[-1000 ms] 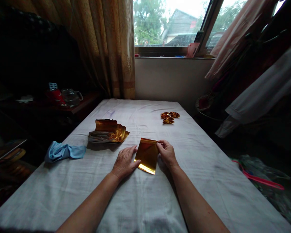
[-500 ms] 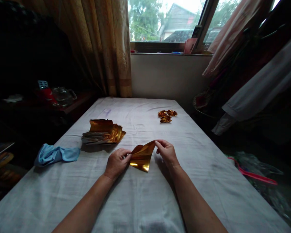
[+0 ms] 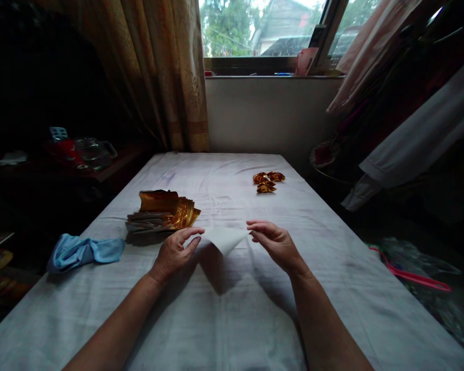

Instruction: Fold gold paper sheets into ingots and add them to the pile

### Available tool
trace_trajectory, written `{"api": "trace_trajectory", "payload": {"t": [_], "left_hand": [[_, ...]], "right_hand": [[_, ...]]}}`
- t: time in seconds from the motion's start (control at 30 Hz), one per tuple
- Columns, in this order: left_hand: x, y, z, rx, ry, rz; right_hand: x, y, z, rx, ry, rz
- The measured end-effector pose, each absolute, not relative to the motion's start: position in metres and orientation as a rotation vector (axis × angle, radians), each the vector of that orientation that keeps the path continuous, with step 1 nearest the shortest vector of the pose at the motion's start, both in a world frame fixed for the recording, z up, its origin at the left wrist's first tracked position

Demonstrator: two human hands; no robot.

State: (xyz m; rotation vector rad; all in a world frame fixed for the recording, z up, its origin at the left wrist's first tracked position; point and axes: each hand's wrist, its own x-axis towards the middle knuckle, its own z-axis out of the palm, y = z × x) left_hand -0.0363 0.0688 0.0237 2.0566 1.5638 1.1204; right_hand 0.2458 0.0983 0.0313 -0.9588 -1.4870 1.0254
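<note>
Just above the table, between your two hands, the sheet shows its pale side, with one corner pointing down toward you and a shadow below. Your left hand pinches its left corner with thumb and fingertip; your right hand has the right corner between its fingertips. Beyond your left hand lies the gold stack, with the blue cloth to its left. Three gold folds sit grouped farther off to the right.
</note>
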Motion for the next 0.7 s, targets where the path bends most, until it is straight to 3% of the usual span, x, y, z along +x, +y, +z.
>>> {"api": "trace_trajectory", "payload": {"t": [0.33,0.53,0.7], "left_hand": [[-0.057,0.034,0.010,2.512,1.705,0.730],[-0.046,0.043,0.006,2.877,1.423,0.688],[-0.047,0.059,0.011,2.846,1.190,0.686]], "right_hand": [[0.241,0.084,0.029,-0.912,-2.087,0.710],[0.240,0.081,0.037,-0.894,-2.054,0.670],[0.246,0.080,0.044,-0.954,-2.009,0.687]]}}
